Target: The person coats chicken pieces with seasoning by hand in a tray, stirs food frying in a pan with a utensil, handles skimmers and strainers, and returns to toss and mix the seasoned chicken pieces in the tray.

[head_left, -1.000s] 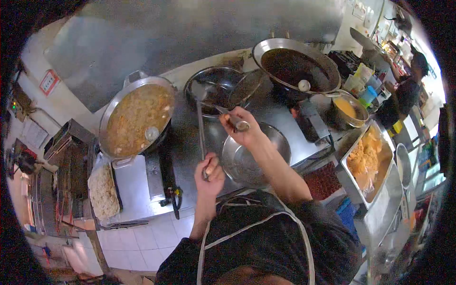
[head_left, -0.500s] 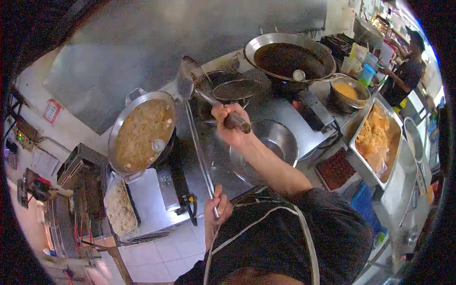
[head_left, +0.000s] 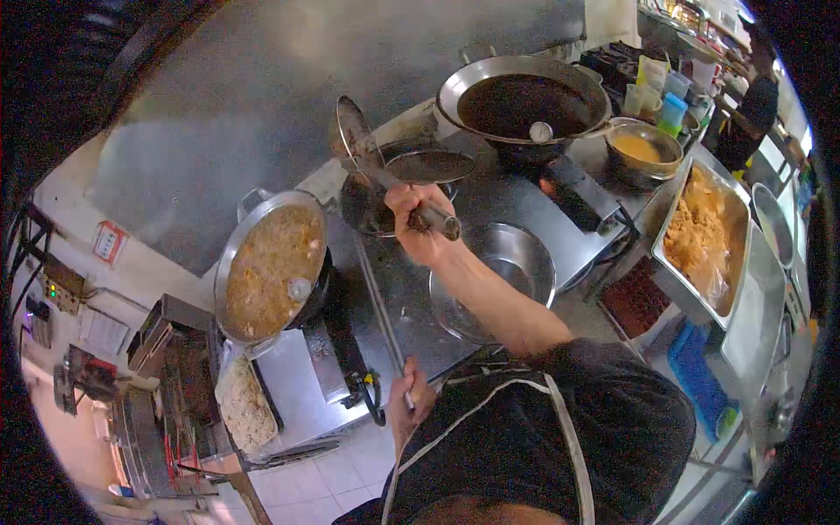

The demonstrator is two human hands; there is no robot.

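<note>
Your left hand (head_left: 415, 391) is closing snugly around a long metal rod (head_left: 381, 306), to the left of the steel bowl (head_left: 512, 261). Your right hand (head_left: 424, 224) is wrapping its fingers fully around the handle of a round-headed tool (head_left: 374, 166), whose head is rising beyond the bowl, to its left. The red-edged notice (head_left: 108, 242), far left of the bowl, is showing writing too small to read. Compared with a second ago, the tool's head is standing higher, and the rod's far end is now hiding behind other things. Your right forearm (head_left: 499, 297) is crossing over the bowl and blocking part of it. Left of the bowl, a pan (head_left: 221, 293) is holding bubbling food; beyond the bowl, a black pot (head_left: 357, 203) is sitting partly hidden, and farther off, a wide pan (head_left: 449, 98) is holding dark liquid.
</note>
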